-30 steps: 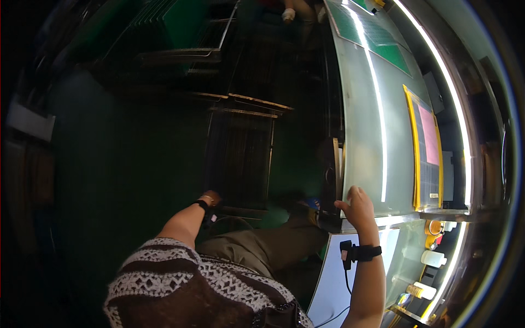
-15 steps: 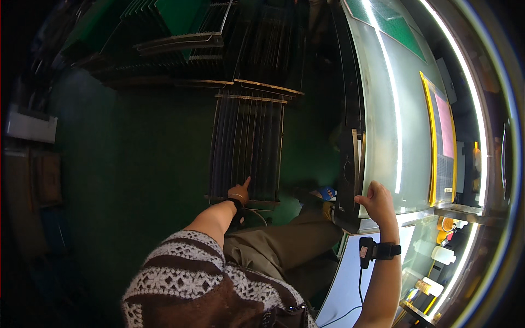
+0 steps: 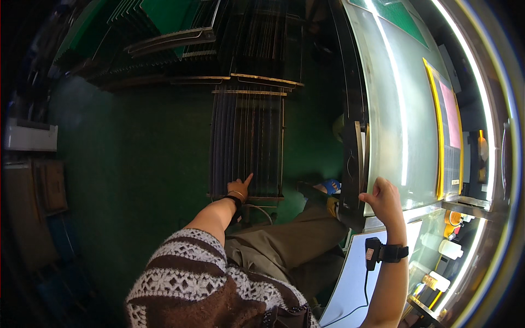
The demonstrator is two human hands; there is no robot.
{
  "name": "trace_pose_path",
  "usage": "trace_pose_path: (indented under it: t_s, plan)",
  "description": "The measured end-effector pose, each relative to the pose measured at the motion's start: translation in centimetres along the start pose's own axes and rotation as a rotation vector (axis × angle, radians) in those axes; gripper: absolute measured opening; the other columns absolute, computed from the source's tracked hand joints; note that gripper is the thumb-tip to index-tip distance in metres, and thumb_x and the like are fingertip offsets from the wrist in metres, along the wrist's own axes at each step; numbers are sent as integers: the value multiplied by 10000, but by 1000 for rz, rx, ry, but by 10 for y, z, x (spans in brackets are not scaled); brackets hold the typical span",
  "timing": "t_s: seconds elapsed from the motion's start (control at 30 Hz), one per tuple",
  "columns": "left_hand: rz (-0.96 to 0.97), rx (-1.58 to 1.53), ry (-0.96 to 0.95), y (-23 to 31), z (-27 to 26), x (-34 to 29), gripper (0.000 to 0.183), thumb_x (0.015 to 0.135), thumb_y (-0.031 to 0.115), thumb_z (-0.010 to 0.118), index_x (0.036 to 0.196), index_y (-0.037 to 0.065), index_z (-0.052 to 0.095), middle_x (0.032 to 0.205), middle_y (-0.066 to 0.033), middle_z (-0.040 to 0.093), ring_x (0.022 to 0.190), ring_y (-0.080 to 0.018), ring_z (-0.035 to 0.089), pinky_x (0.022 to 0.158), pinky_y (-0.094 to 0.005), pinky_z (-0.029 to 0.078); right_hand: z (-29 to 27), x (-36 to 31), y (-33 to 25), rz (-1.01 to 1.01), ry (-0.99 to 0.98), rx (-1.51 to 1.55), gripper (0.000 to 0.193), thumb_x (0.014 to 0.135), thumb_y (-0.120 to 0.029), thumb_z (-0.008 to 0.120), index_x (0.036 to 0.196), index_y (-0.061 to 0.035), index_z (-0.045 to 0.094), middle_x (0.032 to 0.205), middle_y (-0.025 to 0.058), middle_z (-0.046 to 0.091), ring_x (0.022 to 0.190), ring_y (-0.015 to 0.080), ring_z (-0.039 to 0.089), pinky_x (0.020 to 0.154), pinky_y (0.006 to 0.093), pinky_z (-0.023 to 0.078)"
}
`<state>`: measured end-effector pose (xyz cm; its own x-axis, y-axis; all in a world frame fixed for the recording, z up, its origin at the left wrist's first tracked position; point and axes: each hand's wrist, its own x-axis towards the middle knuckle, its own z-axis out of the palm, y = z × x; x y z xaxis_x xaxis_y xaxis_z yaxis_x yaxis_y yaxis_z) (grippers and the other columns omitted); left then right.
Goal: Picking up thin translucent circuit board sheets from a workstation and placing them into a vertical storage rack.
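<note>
My left hand [image 3: 239, 187] reaches over the near end of a dark slotted rack [image 3: 247, 142] on the floor. Its index finger is stretched out over the upright dark panels in the rack, and nothing shows in its grasp. Beside the near left edge of a lit glass-topped table [image 3: 385, 136], my right hand [image 3: 384, 197] is raised with fingers curled in and the thumb sticking out. No object is visible in it. A black strap with a small box and cable [image 3: 380, 253] sits on the right wrist.
Racks holding green boards [image 3: 172, 22] stand at the far left. A yellow-framed sheet with a pink patch [image 3: 449, 128] lies on the table's right side. White bottles [image 3: 450, 249] stand at the lower right. A white box [image 3: 31, 135] sits at the left edge.
The view has shifted slightly, so the table and my right hand appear a little farther right. My left hand stays over the rack's near end, index finger still extended.
</note>
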<state>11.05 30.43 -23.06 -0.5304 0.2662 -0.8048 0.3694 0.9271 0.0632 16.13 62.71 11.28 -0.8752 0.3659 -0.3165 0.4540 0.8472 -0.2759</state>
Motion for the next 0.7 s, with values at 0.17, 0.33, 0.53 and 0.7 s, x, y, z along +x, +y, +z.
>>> trace_pose_path:
  t_s: [0.17, 0.33, 0.53, 0.7]
  plan:
    - [6, 39, 33, -5, 8, 3, 759, 859, 212, 495, 1399, 327, -25, 1119, -162, 520, 932, -272, 586, 741, -412, 438, 2, -1, 1, -52, 59, 34, 423, 562, -118, 772, 614, -10, 366, 582, 122, 422, 565, 289, 415, 532, 365, 345]
    - [12, 101, 25, -7, 7, -1, 761, 855, 220, 488, 1400, 322, -33, 1090, -162, 531, 896, -285, 591, 719, -409, 428, 5, 0, 6, -49, 69, 35, 422, 563, -116, 770, 608, -10, 363, 580, 120, 418, 559, 285, 411, 528, 365, 343]
    - [64, 176, 109, -15, 14, 6, 764, 854, 227, 484, 1400, 320, -42, 1074, -166, 532, 870, -296, 594, 675, -408, 420, 4, 0, 6, -69, 76, 46, 414, 566, -108, 763, 603, -13, 362, 579, 114, 417, 555, 274, 411, 526, 360, 344]
    - [55, 206, 71, -13, 14, 10, 760, 856, 231, 481, 1401, 309, -43, 1084, -163, 533, 844, -295, 596, 652, -415, 413, 4, 0, 5, -42, 70, 36, 414, 565, -105, 762, 603, -14, 360, 582, 112, 418, 556, 273, 413, 528, 360, 344]
